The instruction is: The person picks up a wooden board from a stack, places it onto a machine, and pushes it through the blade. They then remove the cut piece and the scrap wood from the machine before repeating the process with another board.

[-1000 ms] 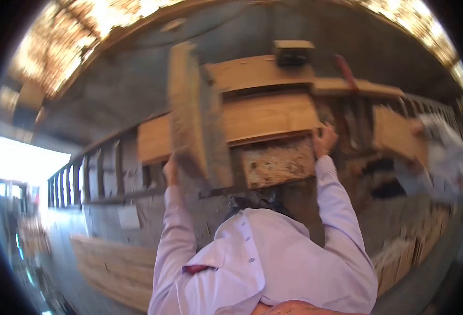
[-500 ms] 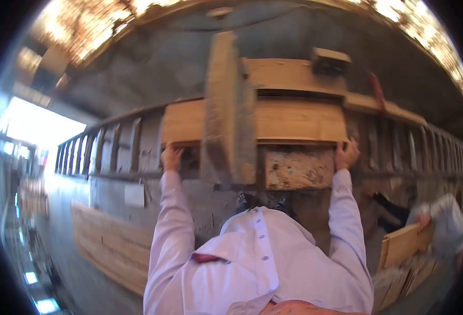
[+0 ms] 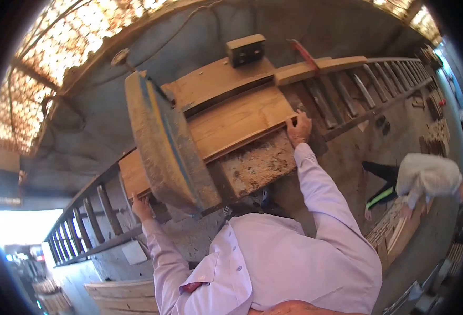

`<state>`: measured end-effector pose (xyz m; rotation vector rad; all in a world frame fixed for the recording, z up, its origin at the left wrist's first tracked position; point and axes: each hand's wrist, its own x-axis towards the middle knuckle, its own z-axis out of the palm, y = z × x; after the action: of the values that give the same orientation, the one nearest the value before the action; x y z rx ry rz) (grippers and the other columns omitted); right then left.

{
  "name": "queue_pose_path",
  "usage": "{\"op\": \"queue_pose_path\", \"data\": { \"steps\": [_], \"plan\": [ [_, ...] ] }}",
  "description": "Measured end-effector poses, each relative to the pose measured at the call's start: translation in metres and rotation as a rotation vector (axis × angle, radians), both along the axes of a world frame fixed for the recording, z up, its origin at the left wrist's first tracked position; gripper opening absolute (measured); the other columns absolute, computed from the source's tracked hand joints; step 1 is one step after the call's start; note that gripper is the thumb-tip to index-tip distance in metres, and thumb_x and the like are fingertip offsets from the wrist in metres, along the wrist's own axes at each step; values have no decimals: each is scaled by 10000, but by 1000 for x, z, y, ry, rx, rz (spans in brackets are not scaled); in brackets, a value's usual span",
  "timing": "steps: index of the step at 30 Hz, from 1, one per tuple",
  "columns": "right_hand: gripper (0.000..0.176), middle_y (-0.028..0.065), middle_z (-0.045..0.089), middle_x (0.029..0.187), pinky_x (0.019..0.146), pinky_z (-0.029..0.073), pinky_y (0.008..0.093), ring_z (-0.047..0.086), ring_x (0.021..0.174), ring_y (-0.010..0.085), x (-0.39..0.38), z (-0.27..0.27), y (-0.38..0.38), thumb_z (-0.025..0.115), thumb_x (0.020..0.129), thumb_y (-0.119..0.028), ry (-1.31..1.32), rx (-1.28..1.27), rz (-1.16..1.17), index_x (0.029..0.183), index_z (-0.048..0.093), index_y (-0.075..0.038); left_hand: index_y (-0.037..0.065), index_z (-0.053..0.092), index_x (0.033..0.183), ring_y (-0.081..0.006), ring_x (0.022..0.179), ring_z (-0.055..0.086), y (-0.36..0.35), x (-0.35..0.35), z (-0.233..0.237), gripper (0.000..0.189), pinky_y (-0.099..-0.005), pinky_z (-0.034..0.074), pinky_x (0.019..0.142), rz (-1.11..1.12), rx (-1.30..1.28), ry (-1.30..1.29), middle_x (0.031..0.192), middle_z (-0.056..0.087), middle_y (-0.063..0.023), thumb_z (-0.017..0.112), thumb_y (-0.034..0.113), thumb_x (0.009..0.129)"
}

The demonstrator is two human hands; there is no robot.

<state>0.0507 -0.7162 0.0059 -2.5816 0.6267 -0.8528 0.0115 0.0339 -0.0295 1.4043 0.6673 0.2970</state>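
A light wooden panel (image 3: 237, 123) lies across the machine bed, passing under the dusty saw or machine arm (image 3: 163, 142). My left hand (image 3: 142, 207) grips the panel's near left corner, fingers curled over the edge. At the near right corner my right hand (image 3: 299, 129) holds the panel, thumb and fingers pressed round it. Behind the panel runs a wooden fence board (image 3: 218, 79), with a small black-faced block (image 3: 246, 51) on top. Below the panel's near edge is a sawdust-covered plate (image 3: 260, 164).
Roller racks (image 3: 92, 223) extend left and right of the machine. A red clamp or handle (image 3: 305, 55) stands at the back right. On the right, a person (image 3: 428, 176) bends over stacked boards (image 3: 392, 231). More boards (image 3: 124, 295) lie at lower left.
The view has turned, so the machine now appears tilted. Both my hands stay on the panel's ends. The person at right has bent down, both hands at the board stack.
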Motion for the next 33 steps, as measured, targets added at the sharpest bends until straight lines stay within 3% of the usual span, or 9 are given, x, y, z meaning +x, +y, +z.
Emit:
{"op": "queue_pose_path", "data": {
  "steps": [2,3,5,6,14,16,20,25,33],
  "plan": [
    [500,130,618,1303,1056,368,445,547,1218,326,1,7,4,676,875,-419,-29,-41,11,1211,631,-52,30,531,1354,-341,1062,651,5,-3,-5,400,-454,584,883,51,-328,-101,1214,606,-177,550,232,1009],
    [522,138,624,1279,1014,402,437,567,1169,331,3,7,4,687,863,-442,-16,-51,22,1206,632,-52,32,526,1357,-343,1056,653,2,-10,-3,401,-465,588,878,-39,2,-62,1200,607,-175,551,227,1008],
    [541,141,621,1287,1008,416,437,571,1147,352,2,15,11,689,868,-474,28,-32,33,1217,633,-66,37,518,1357,-344,1041,655,-10,-10,10,392,-479,600,863,6,-16,-33,1169,608,-166,546,216,1009],
    [635,155,605,1300,1065,371,443,543,1202,339,4,15,14,688,852,-540,82,45,-14,1226,621,-30,39,515,1352,-344,1032,655,-14,-6,16,383,-482,607,853,143,-359,-83,1154,607,-160,540,210,1010],
    [654,113,557,1406,1159,286,460,461,1351,296,5,5,8,622,886,-600,149,105,26,1254,622,-59,41,556,1235,-250,927,670,-42,-8,39,455,-415,626,726,219,-128,-48,1137,622,-111,634,405,974],
    [666,140,569,1379,1107,345,445,493,1294,346,3,7,8,634,886,-579,127,48,35,1274,610,-37,57,557,1248,-239,931,669,-54,-8,50,472,-405,618,718,194,-123,-50,1131,635,-96,624,435,973],
    [680,115,527,1438,1186,244,484,442,1370,296,4,8,10,592,894,-628,159,110,29,1262,618,-57,76,559,1268,-227,939,667,-59,-7,47,480,-395,613,721,219,-30,-73,1137,637,-84,622,448,971],
    [755,135,531,1436,1190,235,483,408,1400,315,1,21,19,566,897,-661,176,141,45,1291,596,-18,30,589,1269,-213,1041,627,-53,-4,36,475,-386,574,811,268,-118,-114,1168,635,-72,631,400,975],
    [758,141,548,1420,1161,287,472,452,1362,316,3,14,13,596,888,-646,159,98,50,1289,604,-3,52,560,1310,-200,1022,644,-61,-3,40,511,-382,597,755,308,-49,-125,1156,645,-81,623,433,975]
  ]
}}
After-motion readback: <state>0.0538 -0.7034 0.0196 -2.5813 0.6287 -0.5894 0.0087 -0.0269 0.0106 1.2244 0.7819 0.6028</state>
